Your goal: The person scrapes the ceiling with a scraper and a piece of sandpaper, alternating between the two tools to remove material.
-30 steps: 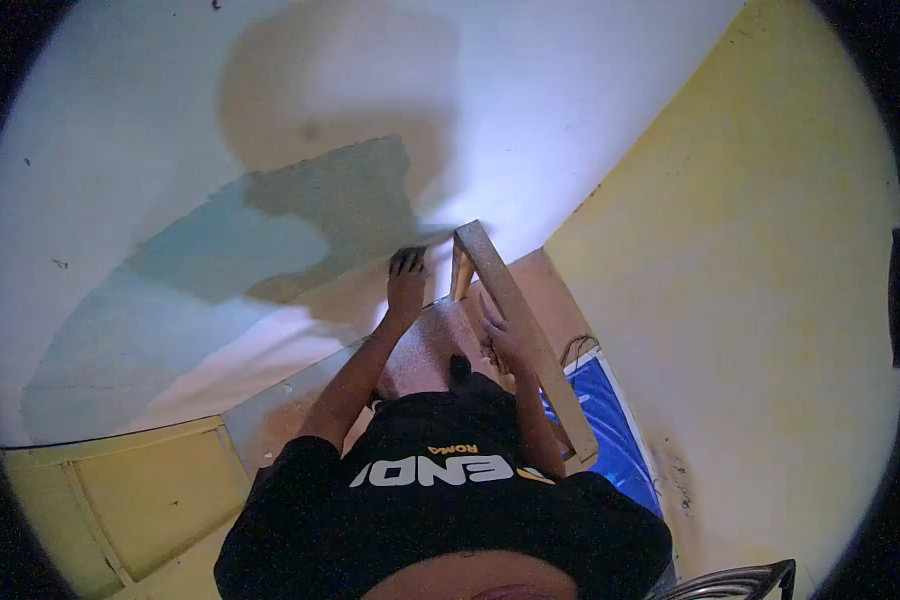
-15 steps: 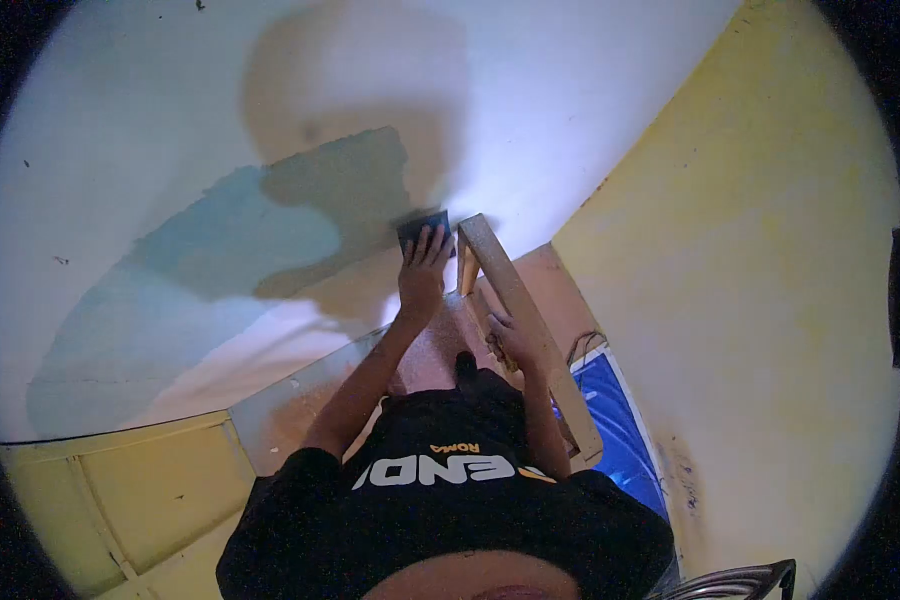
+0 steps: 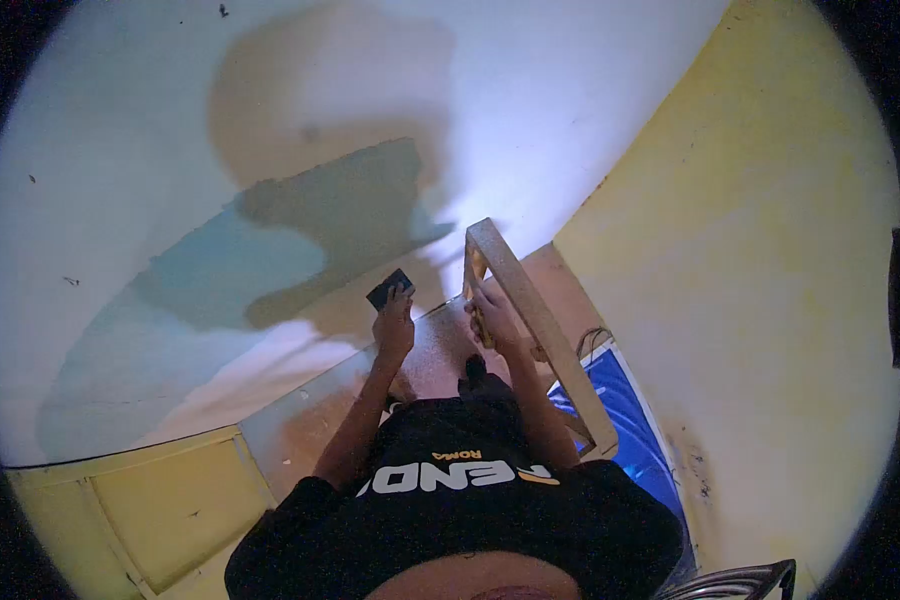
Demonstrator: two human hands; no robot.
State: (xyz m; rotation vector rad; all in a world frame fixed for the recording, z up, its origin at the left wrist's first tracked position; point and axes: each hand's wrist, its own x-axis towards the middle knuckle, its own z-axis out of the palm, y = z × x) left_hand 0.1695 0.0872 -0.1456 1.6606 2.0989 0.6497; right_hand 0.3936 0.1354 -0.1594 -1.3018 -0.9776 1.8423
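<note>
My left hand (image 3: 394, 325) grips a dark flat rectangular blade (image 3: 391, 290), held up a little in front of the white wall (image 3: 550, 130). A grey-blue patch (image 3: 270, 240) with a ragged upper edge spreads over that wall, partly under the shadow of my head and arm. To the right, my right hand (image 3: 495, 318) is closed round a thin yellowish-brown object (image 3: 483, 328); what kind it is I cannot tell. Close beside this hand stands a long wooden frame (image 3: 540, 310), its top end near the wall.
A yellow wall (image 3: 760, 250) meets the white one at a corner on the right. Blue plastic sheeting (image 3: 630, 420) lies beyond the frame. A yellow panelled door (image 3: 175, 510) is at lower left, and curved metal rods (image 3: 740, 580) show at lower right. Reddish floor (image 3: 440, 345) lies below my hands.
My left hand has drawn the blade off the wall patch, down and leftward toward me. My right hand has moved up and slightly left, nearer the top of the wooden frame.
</note>
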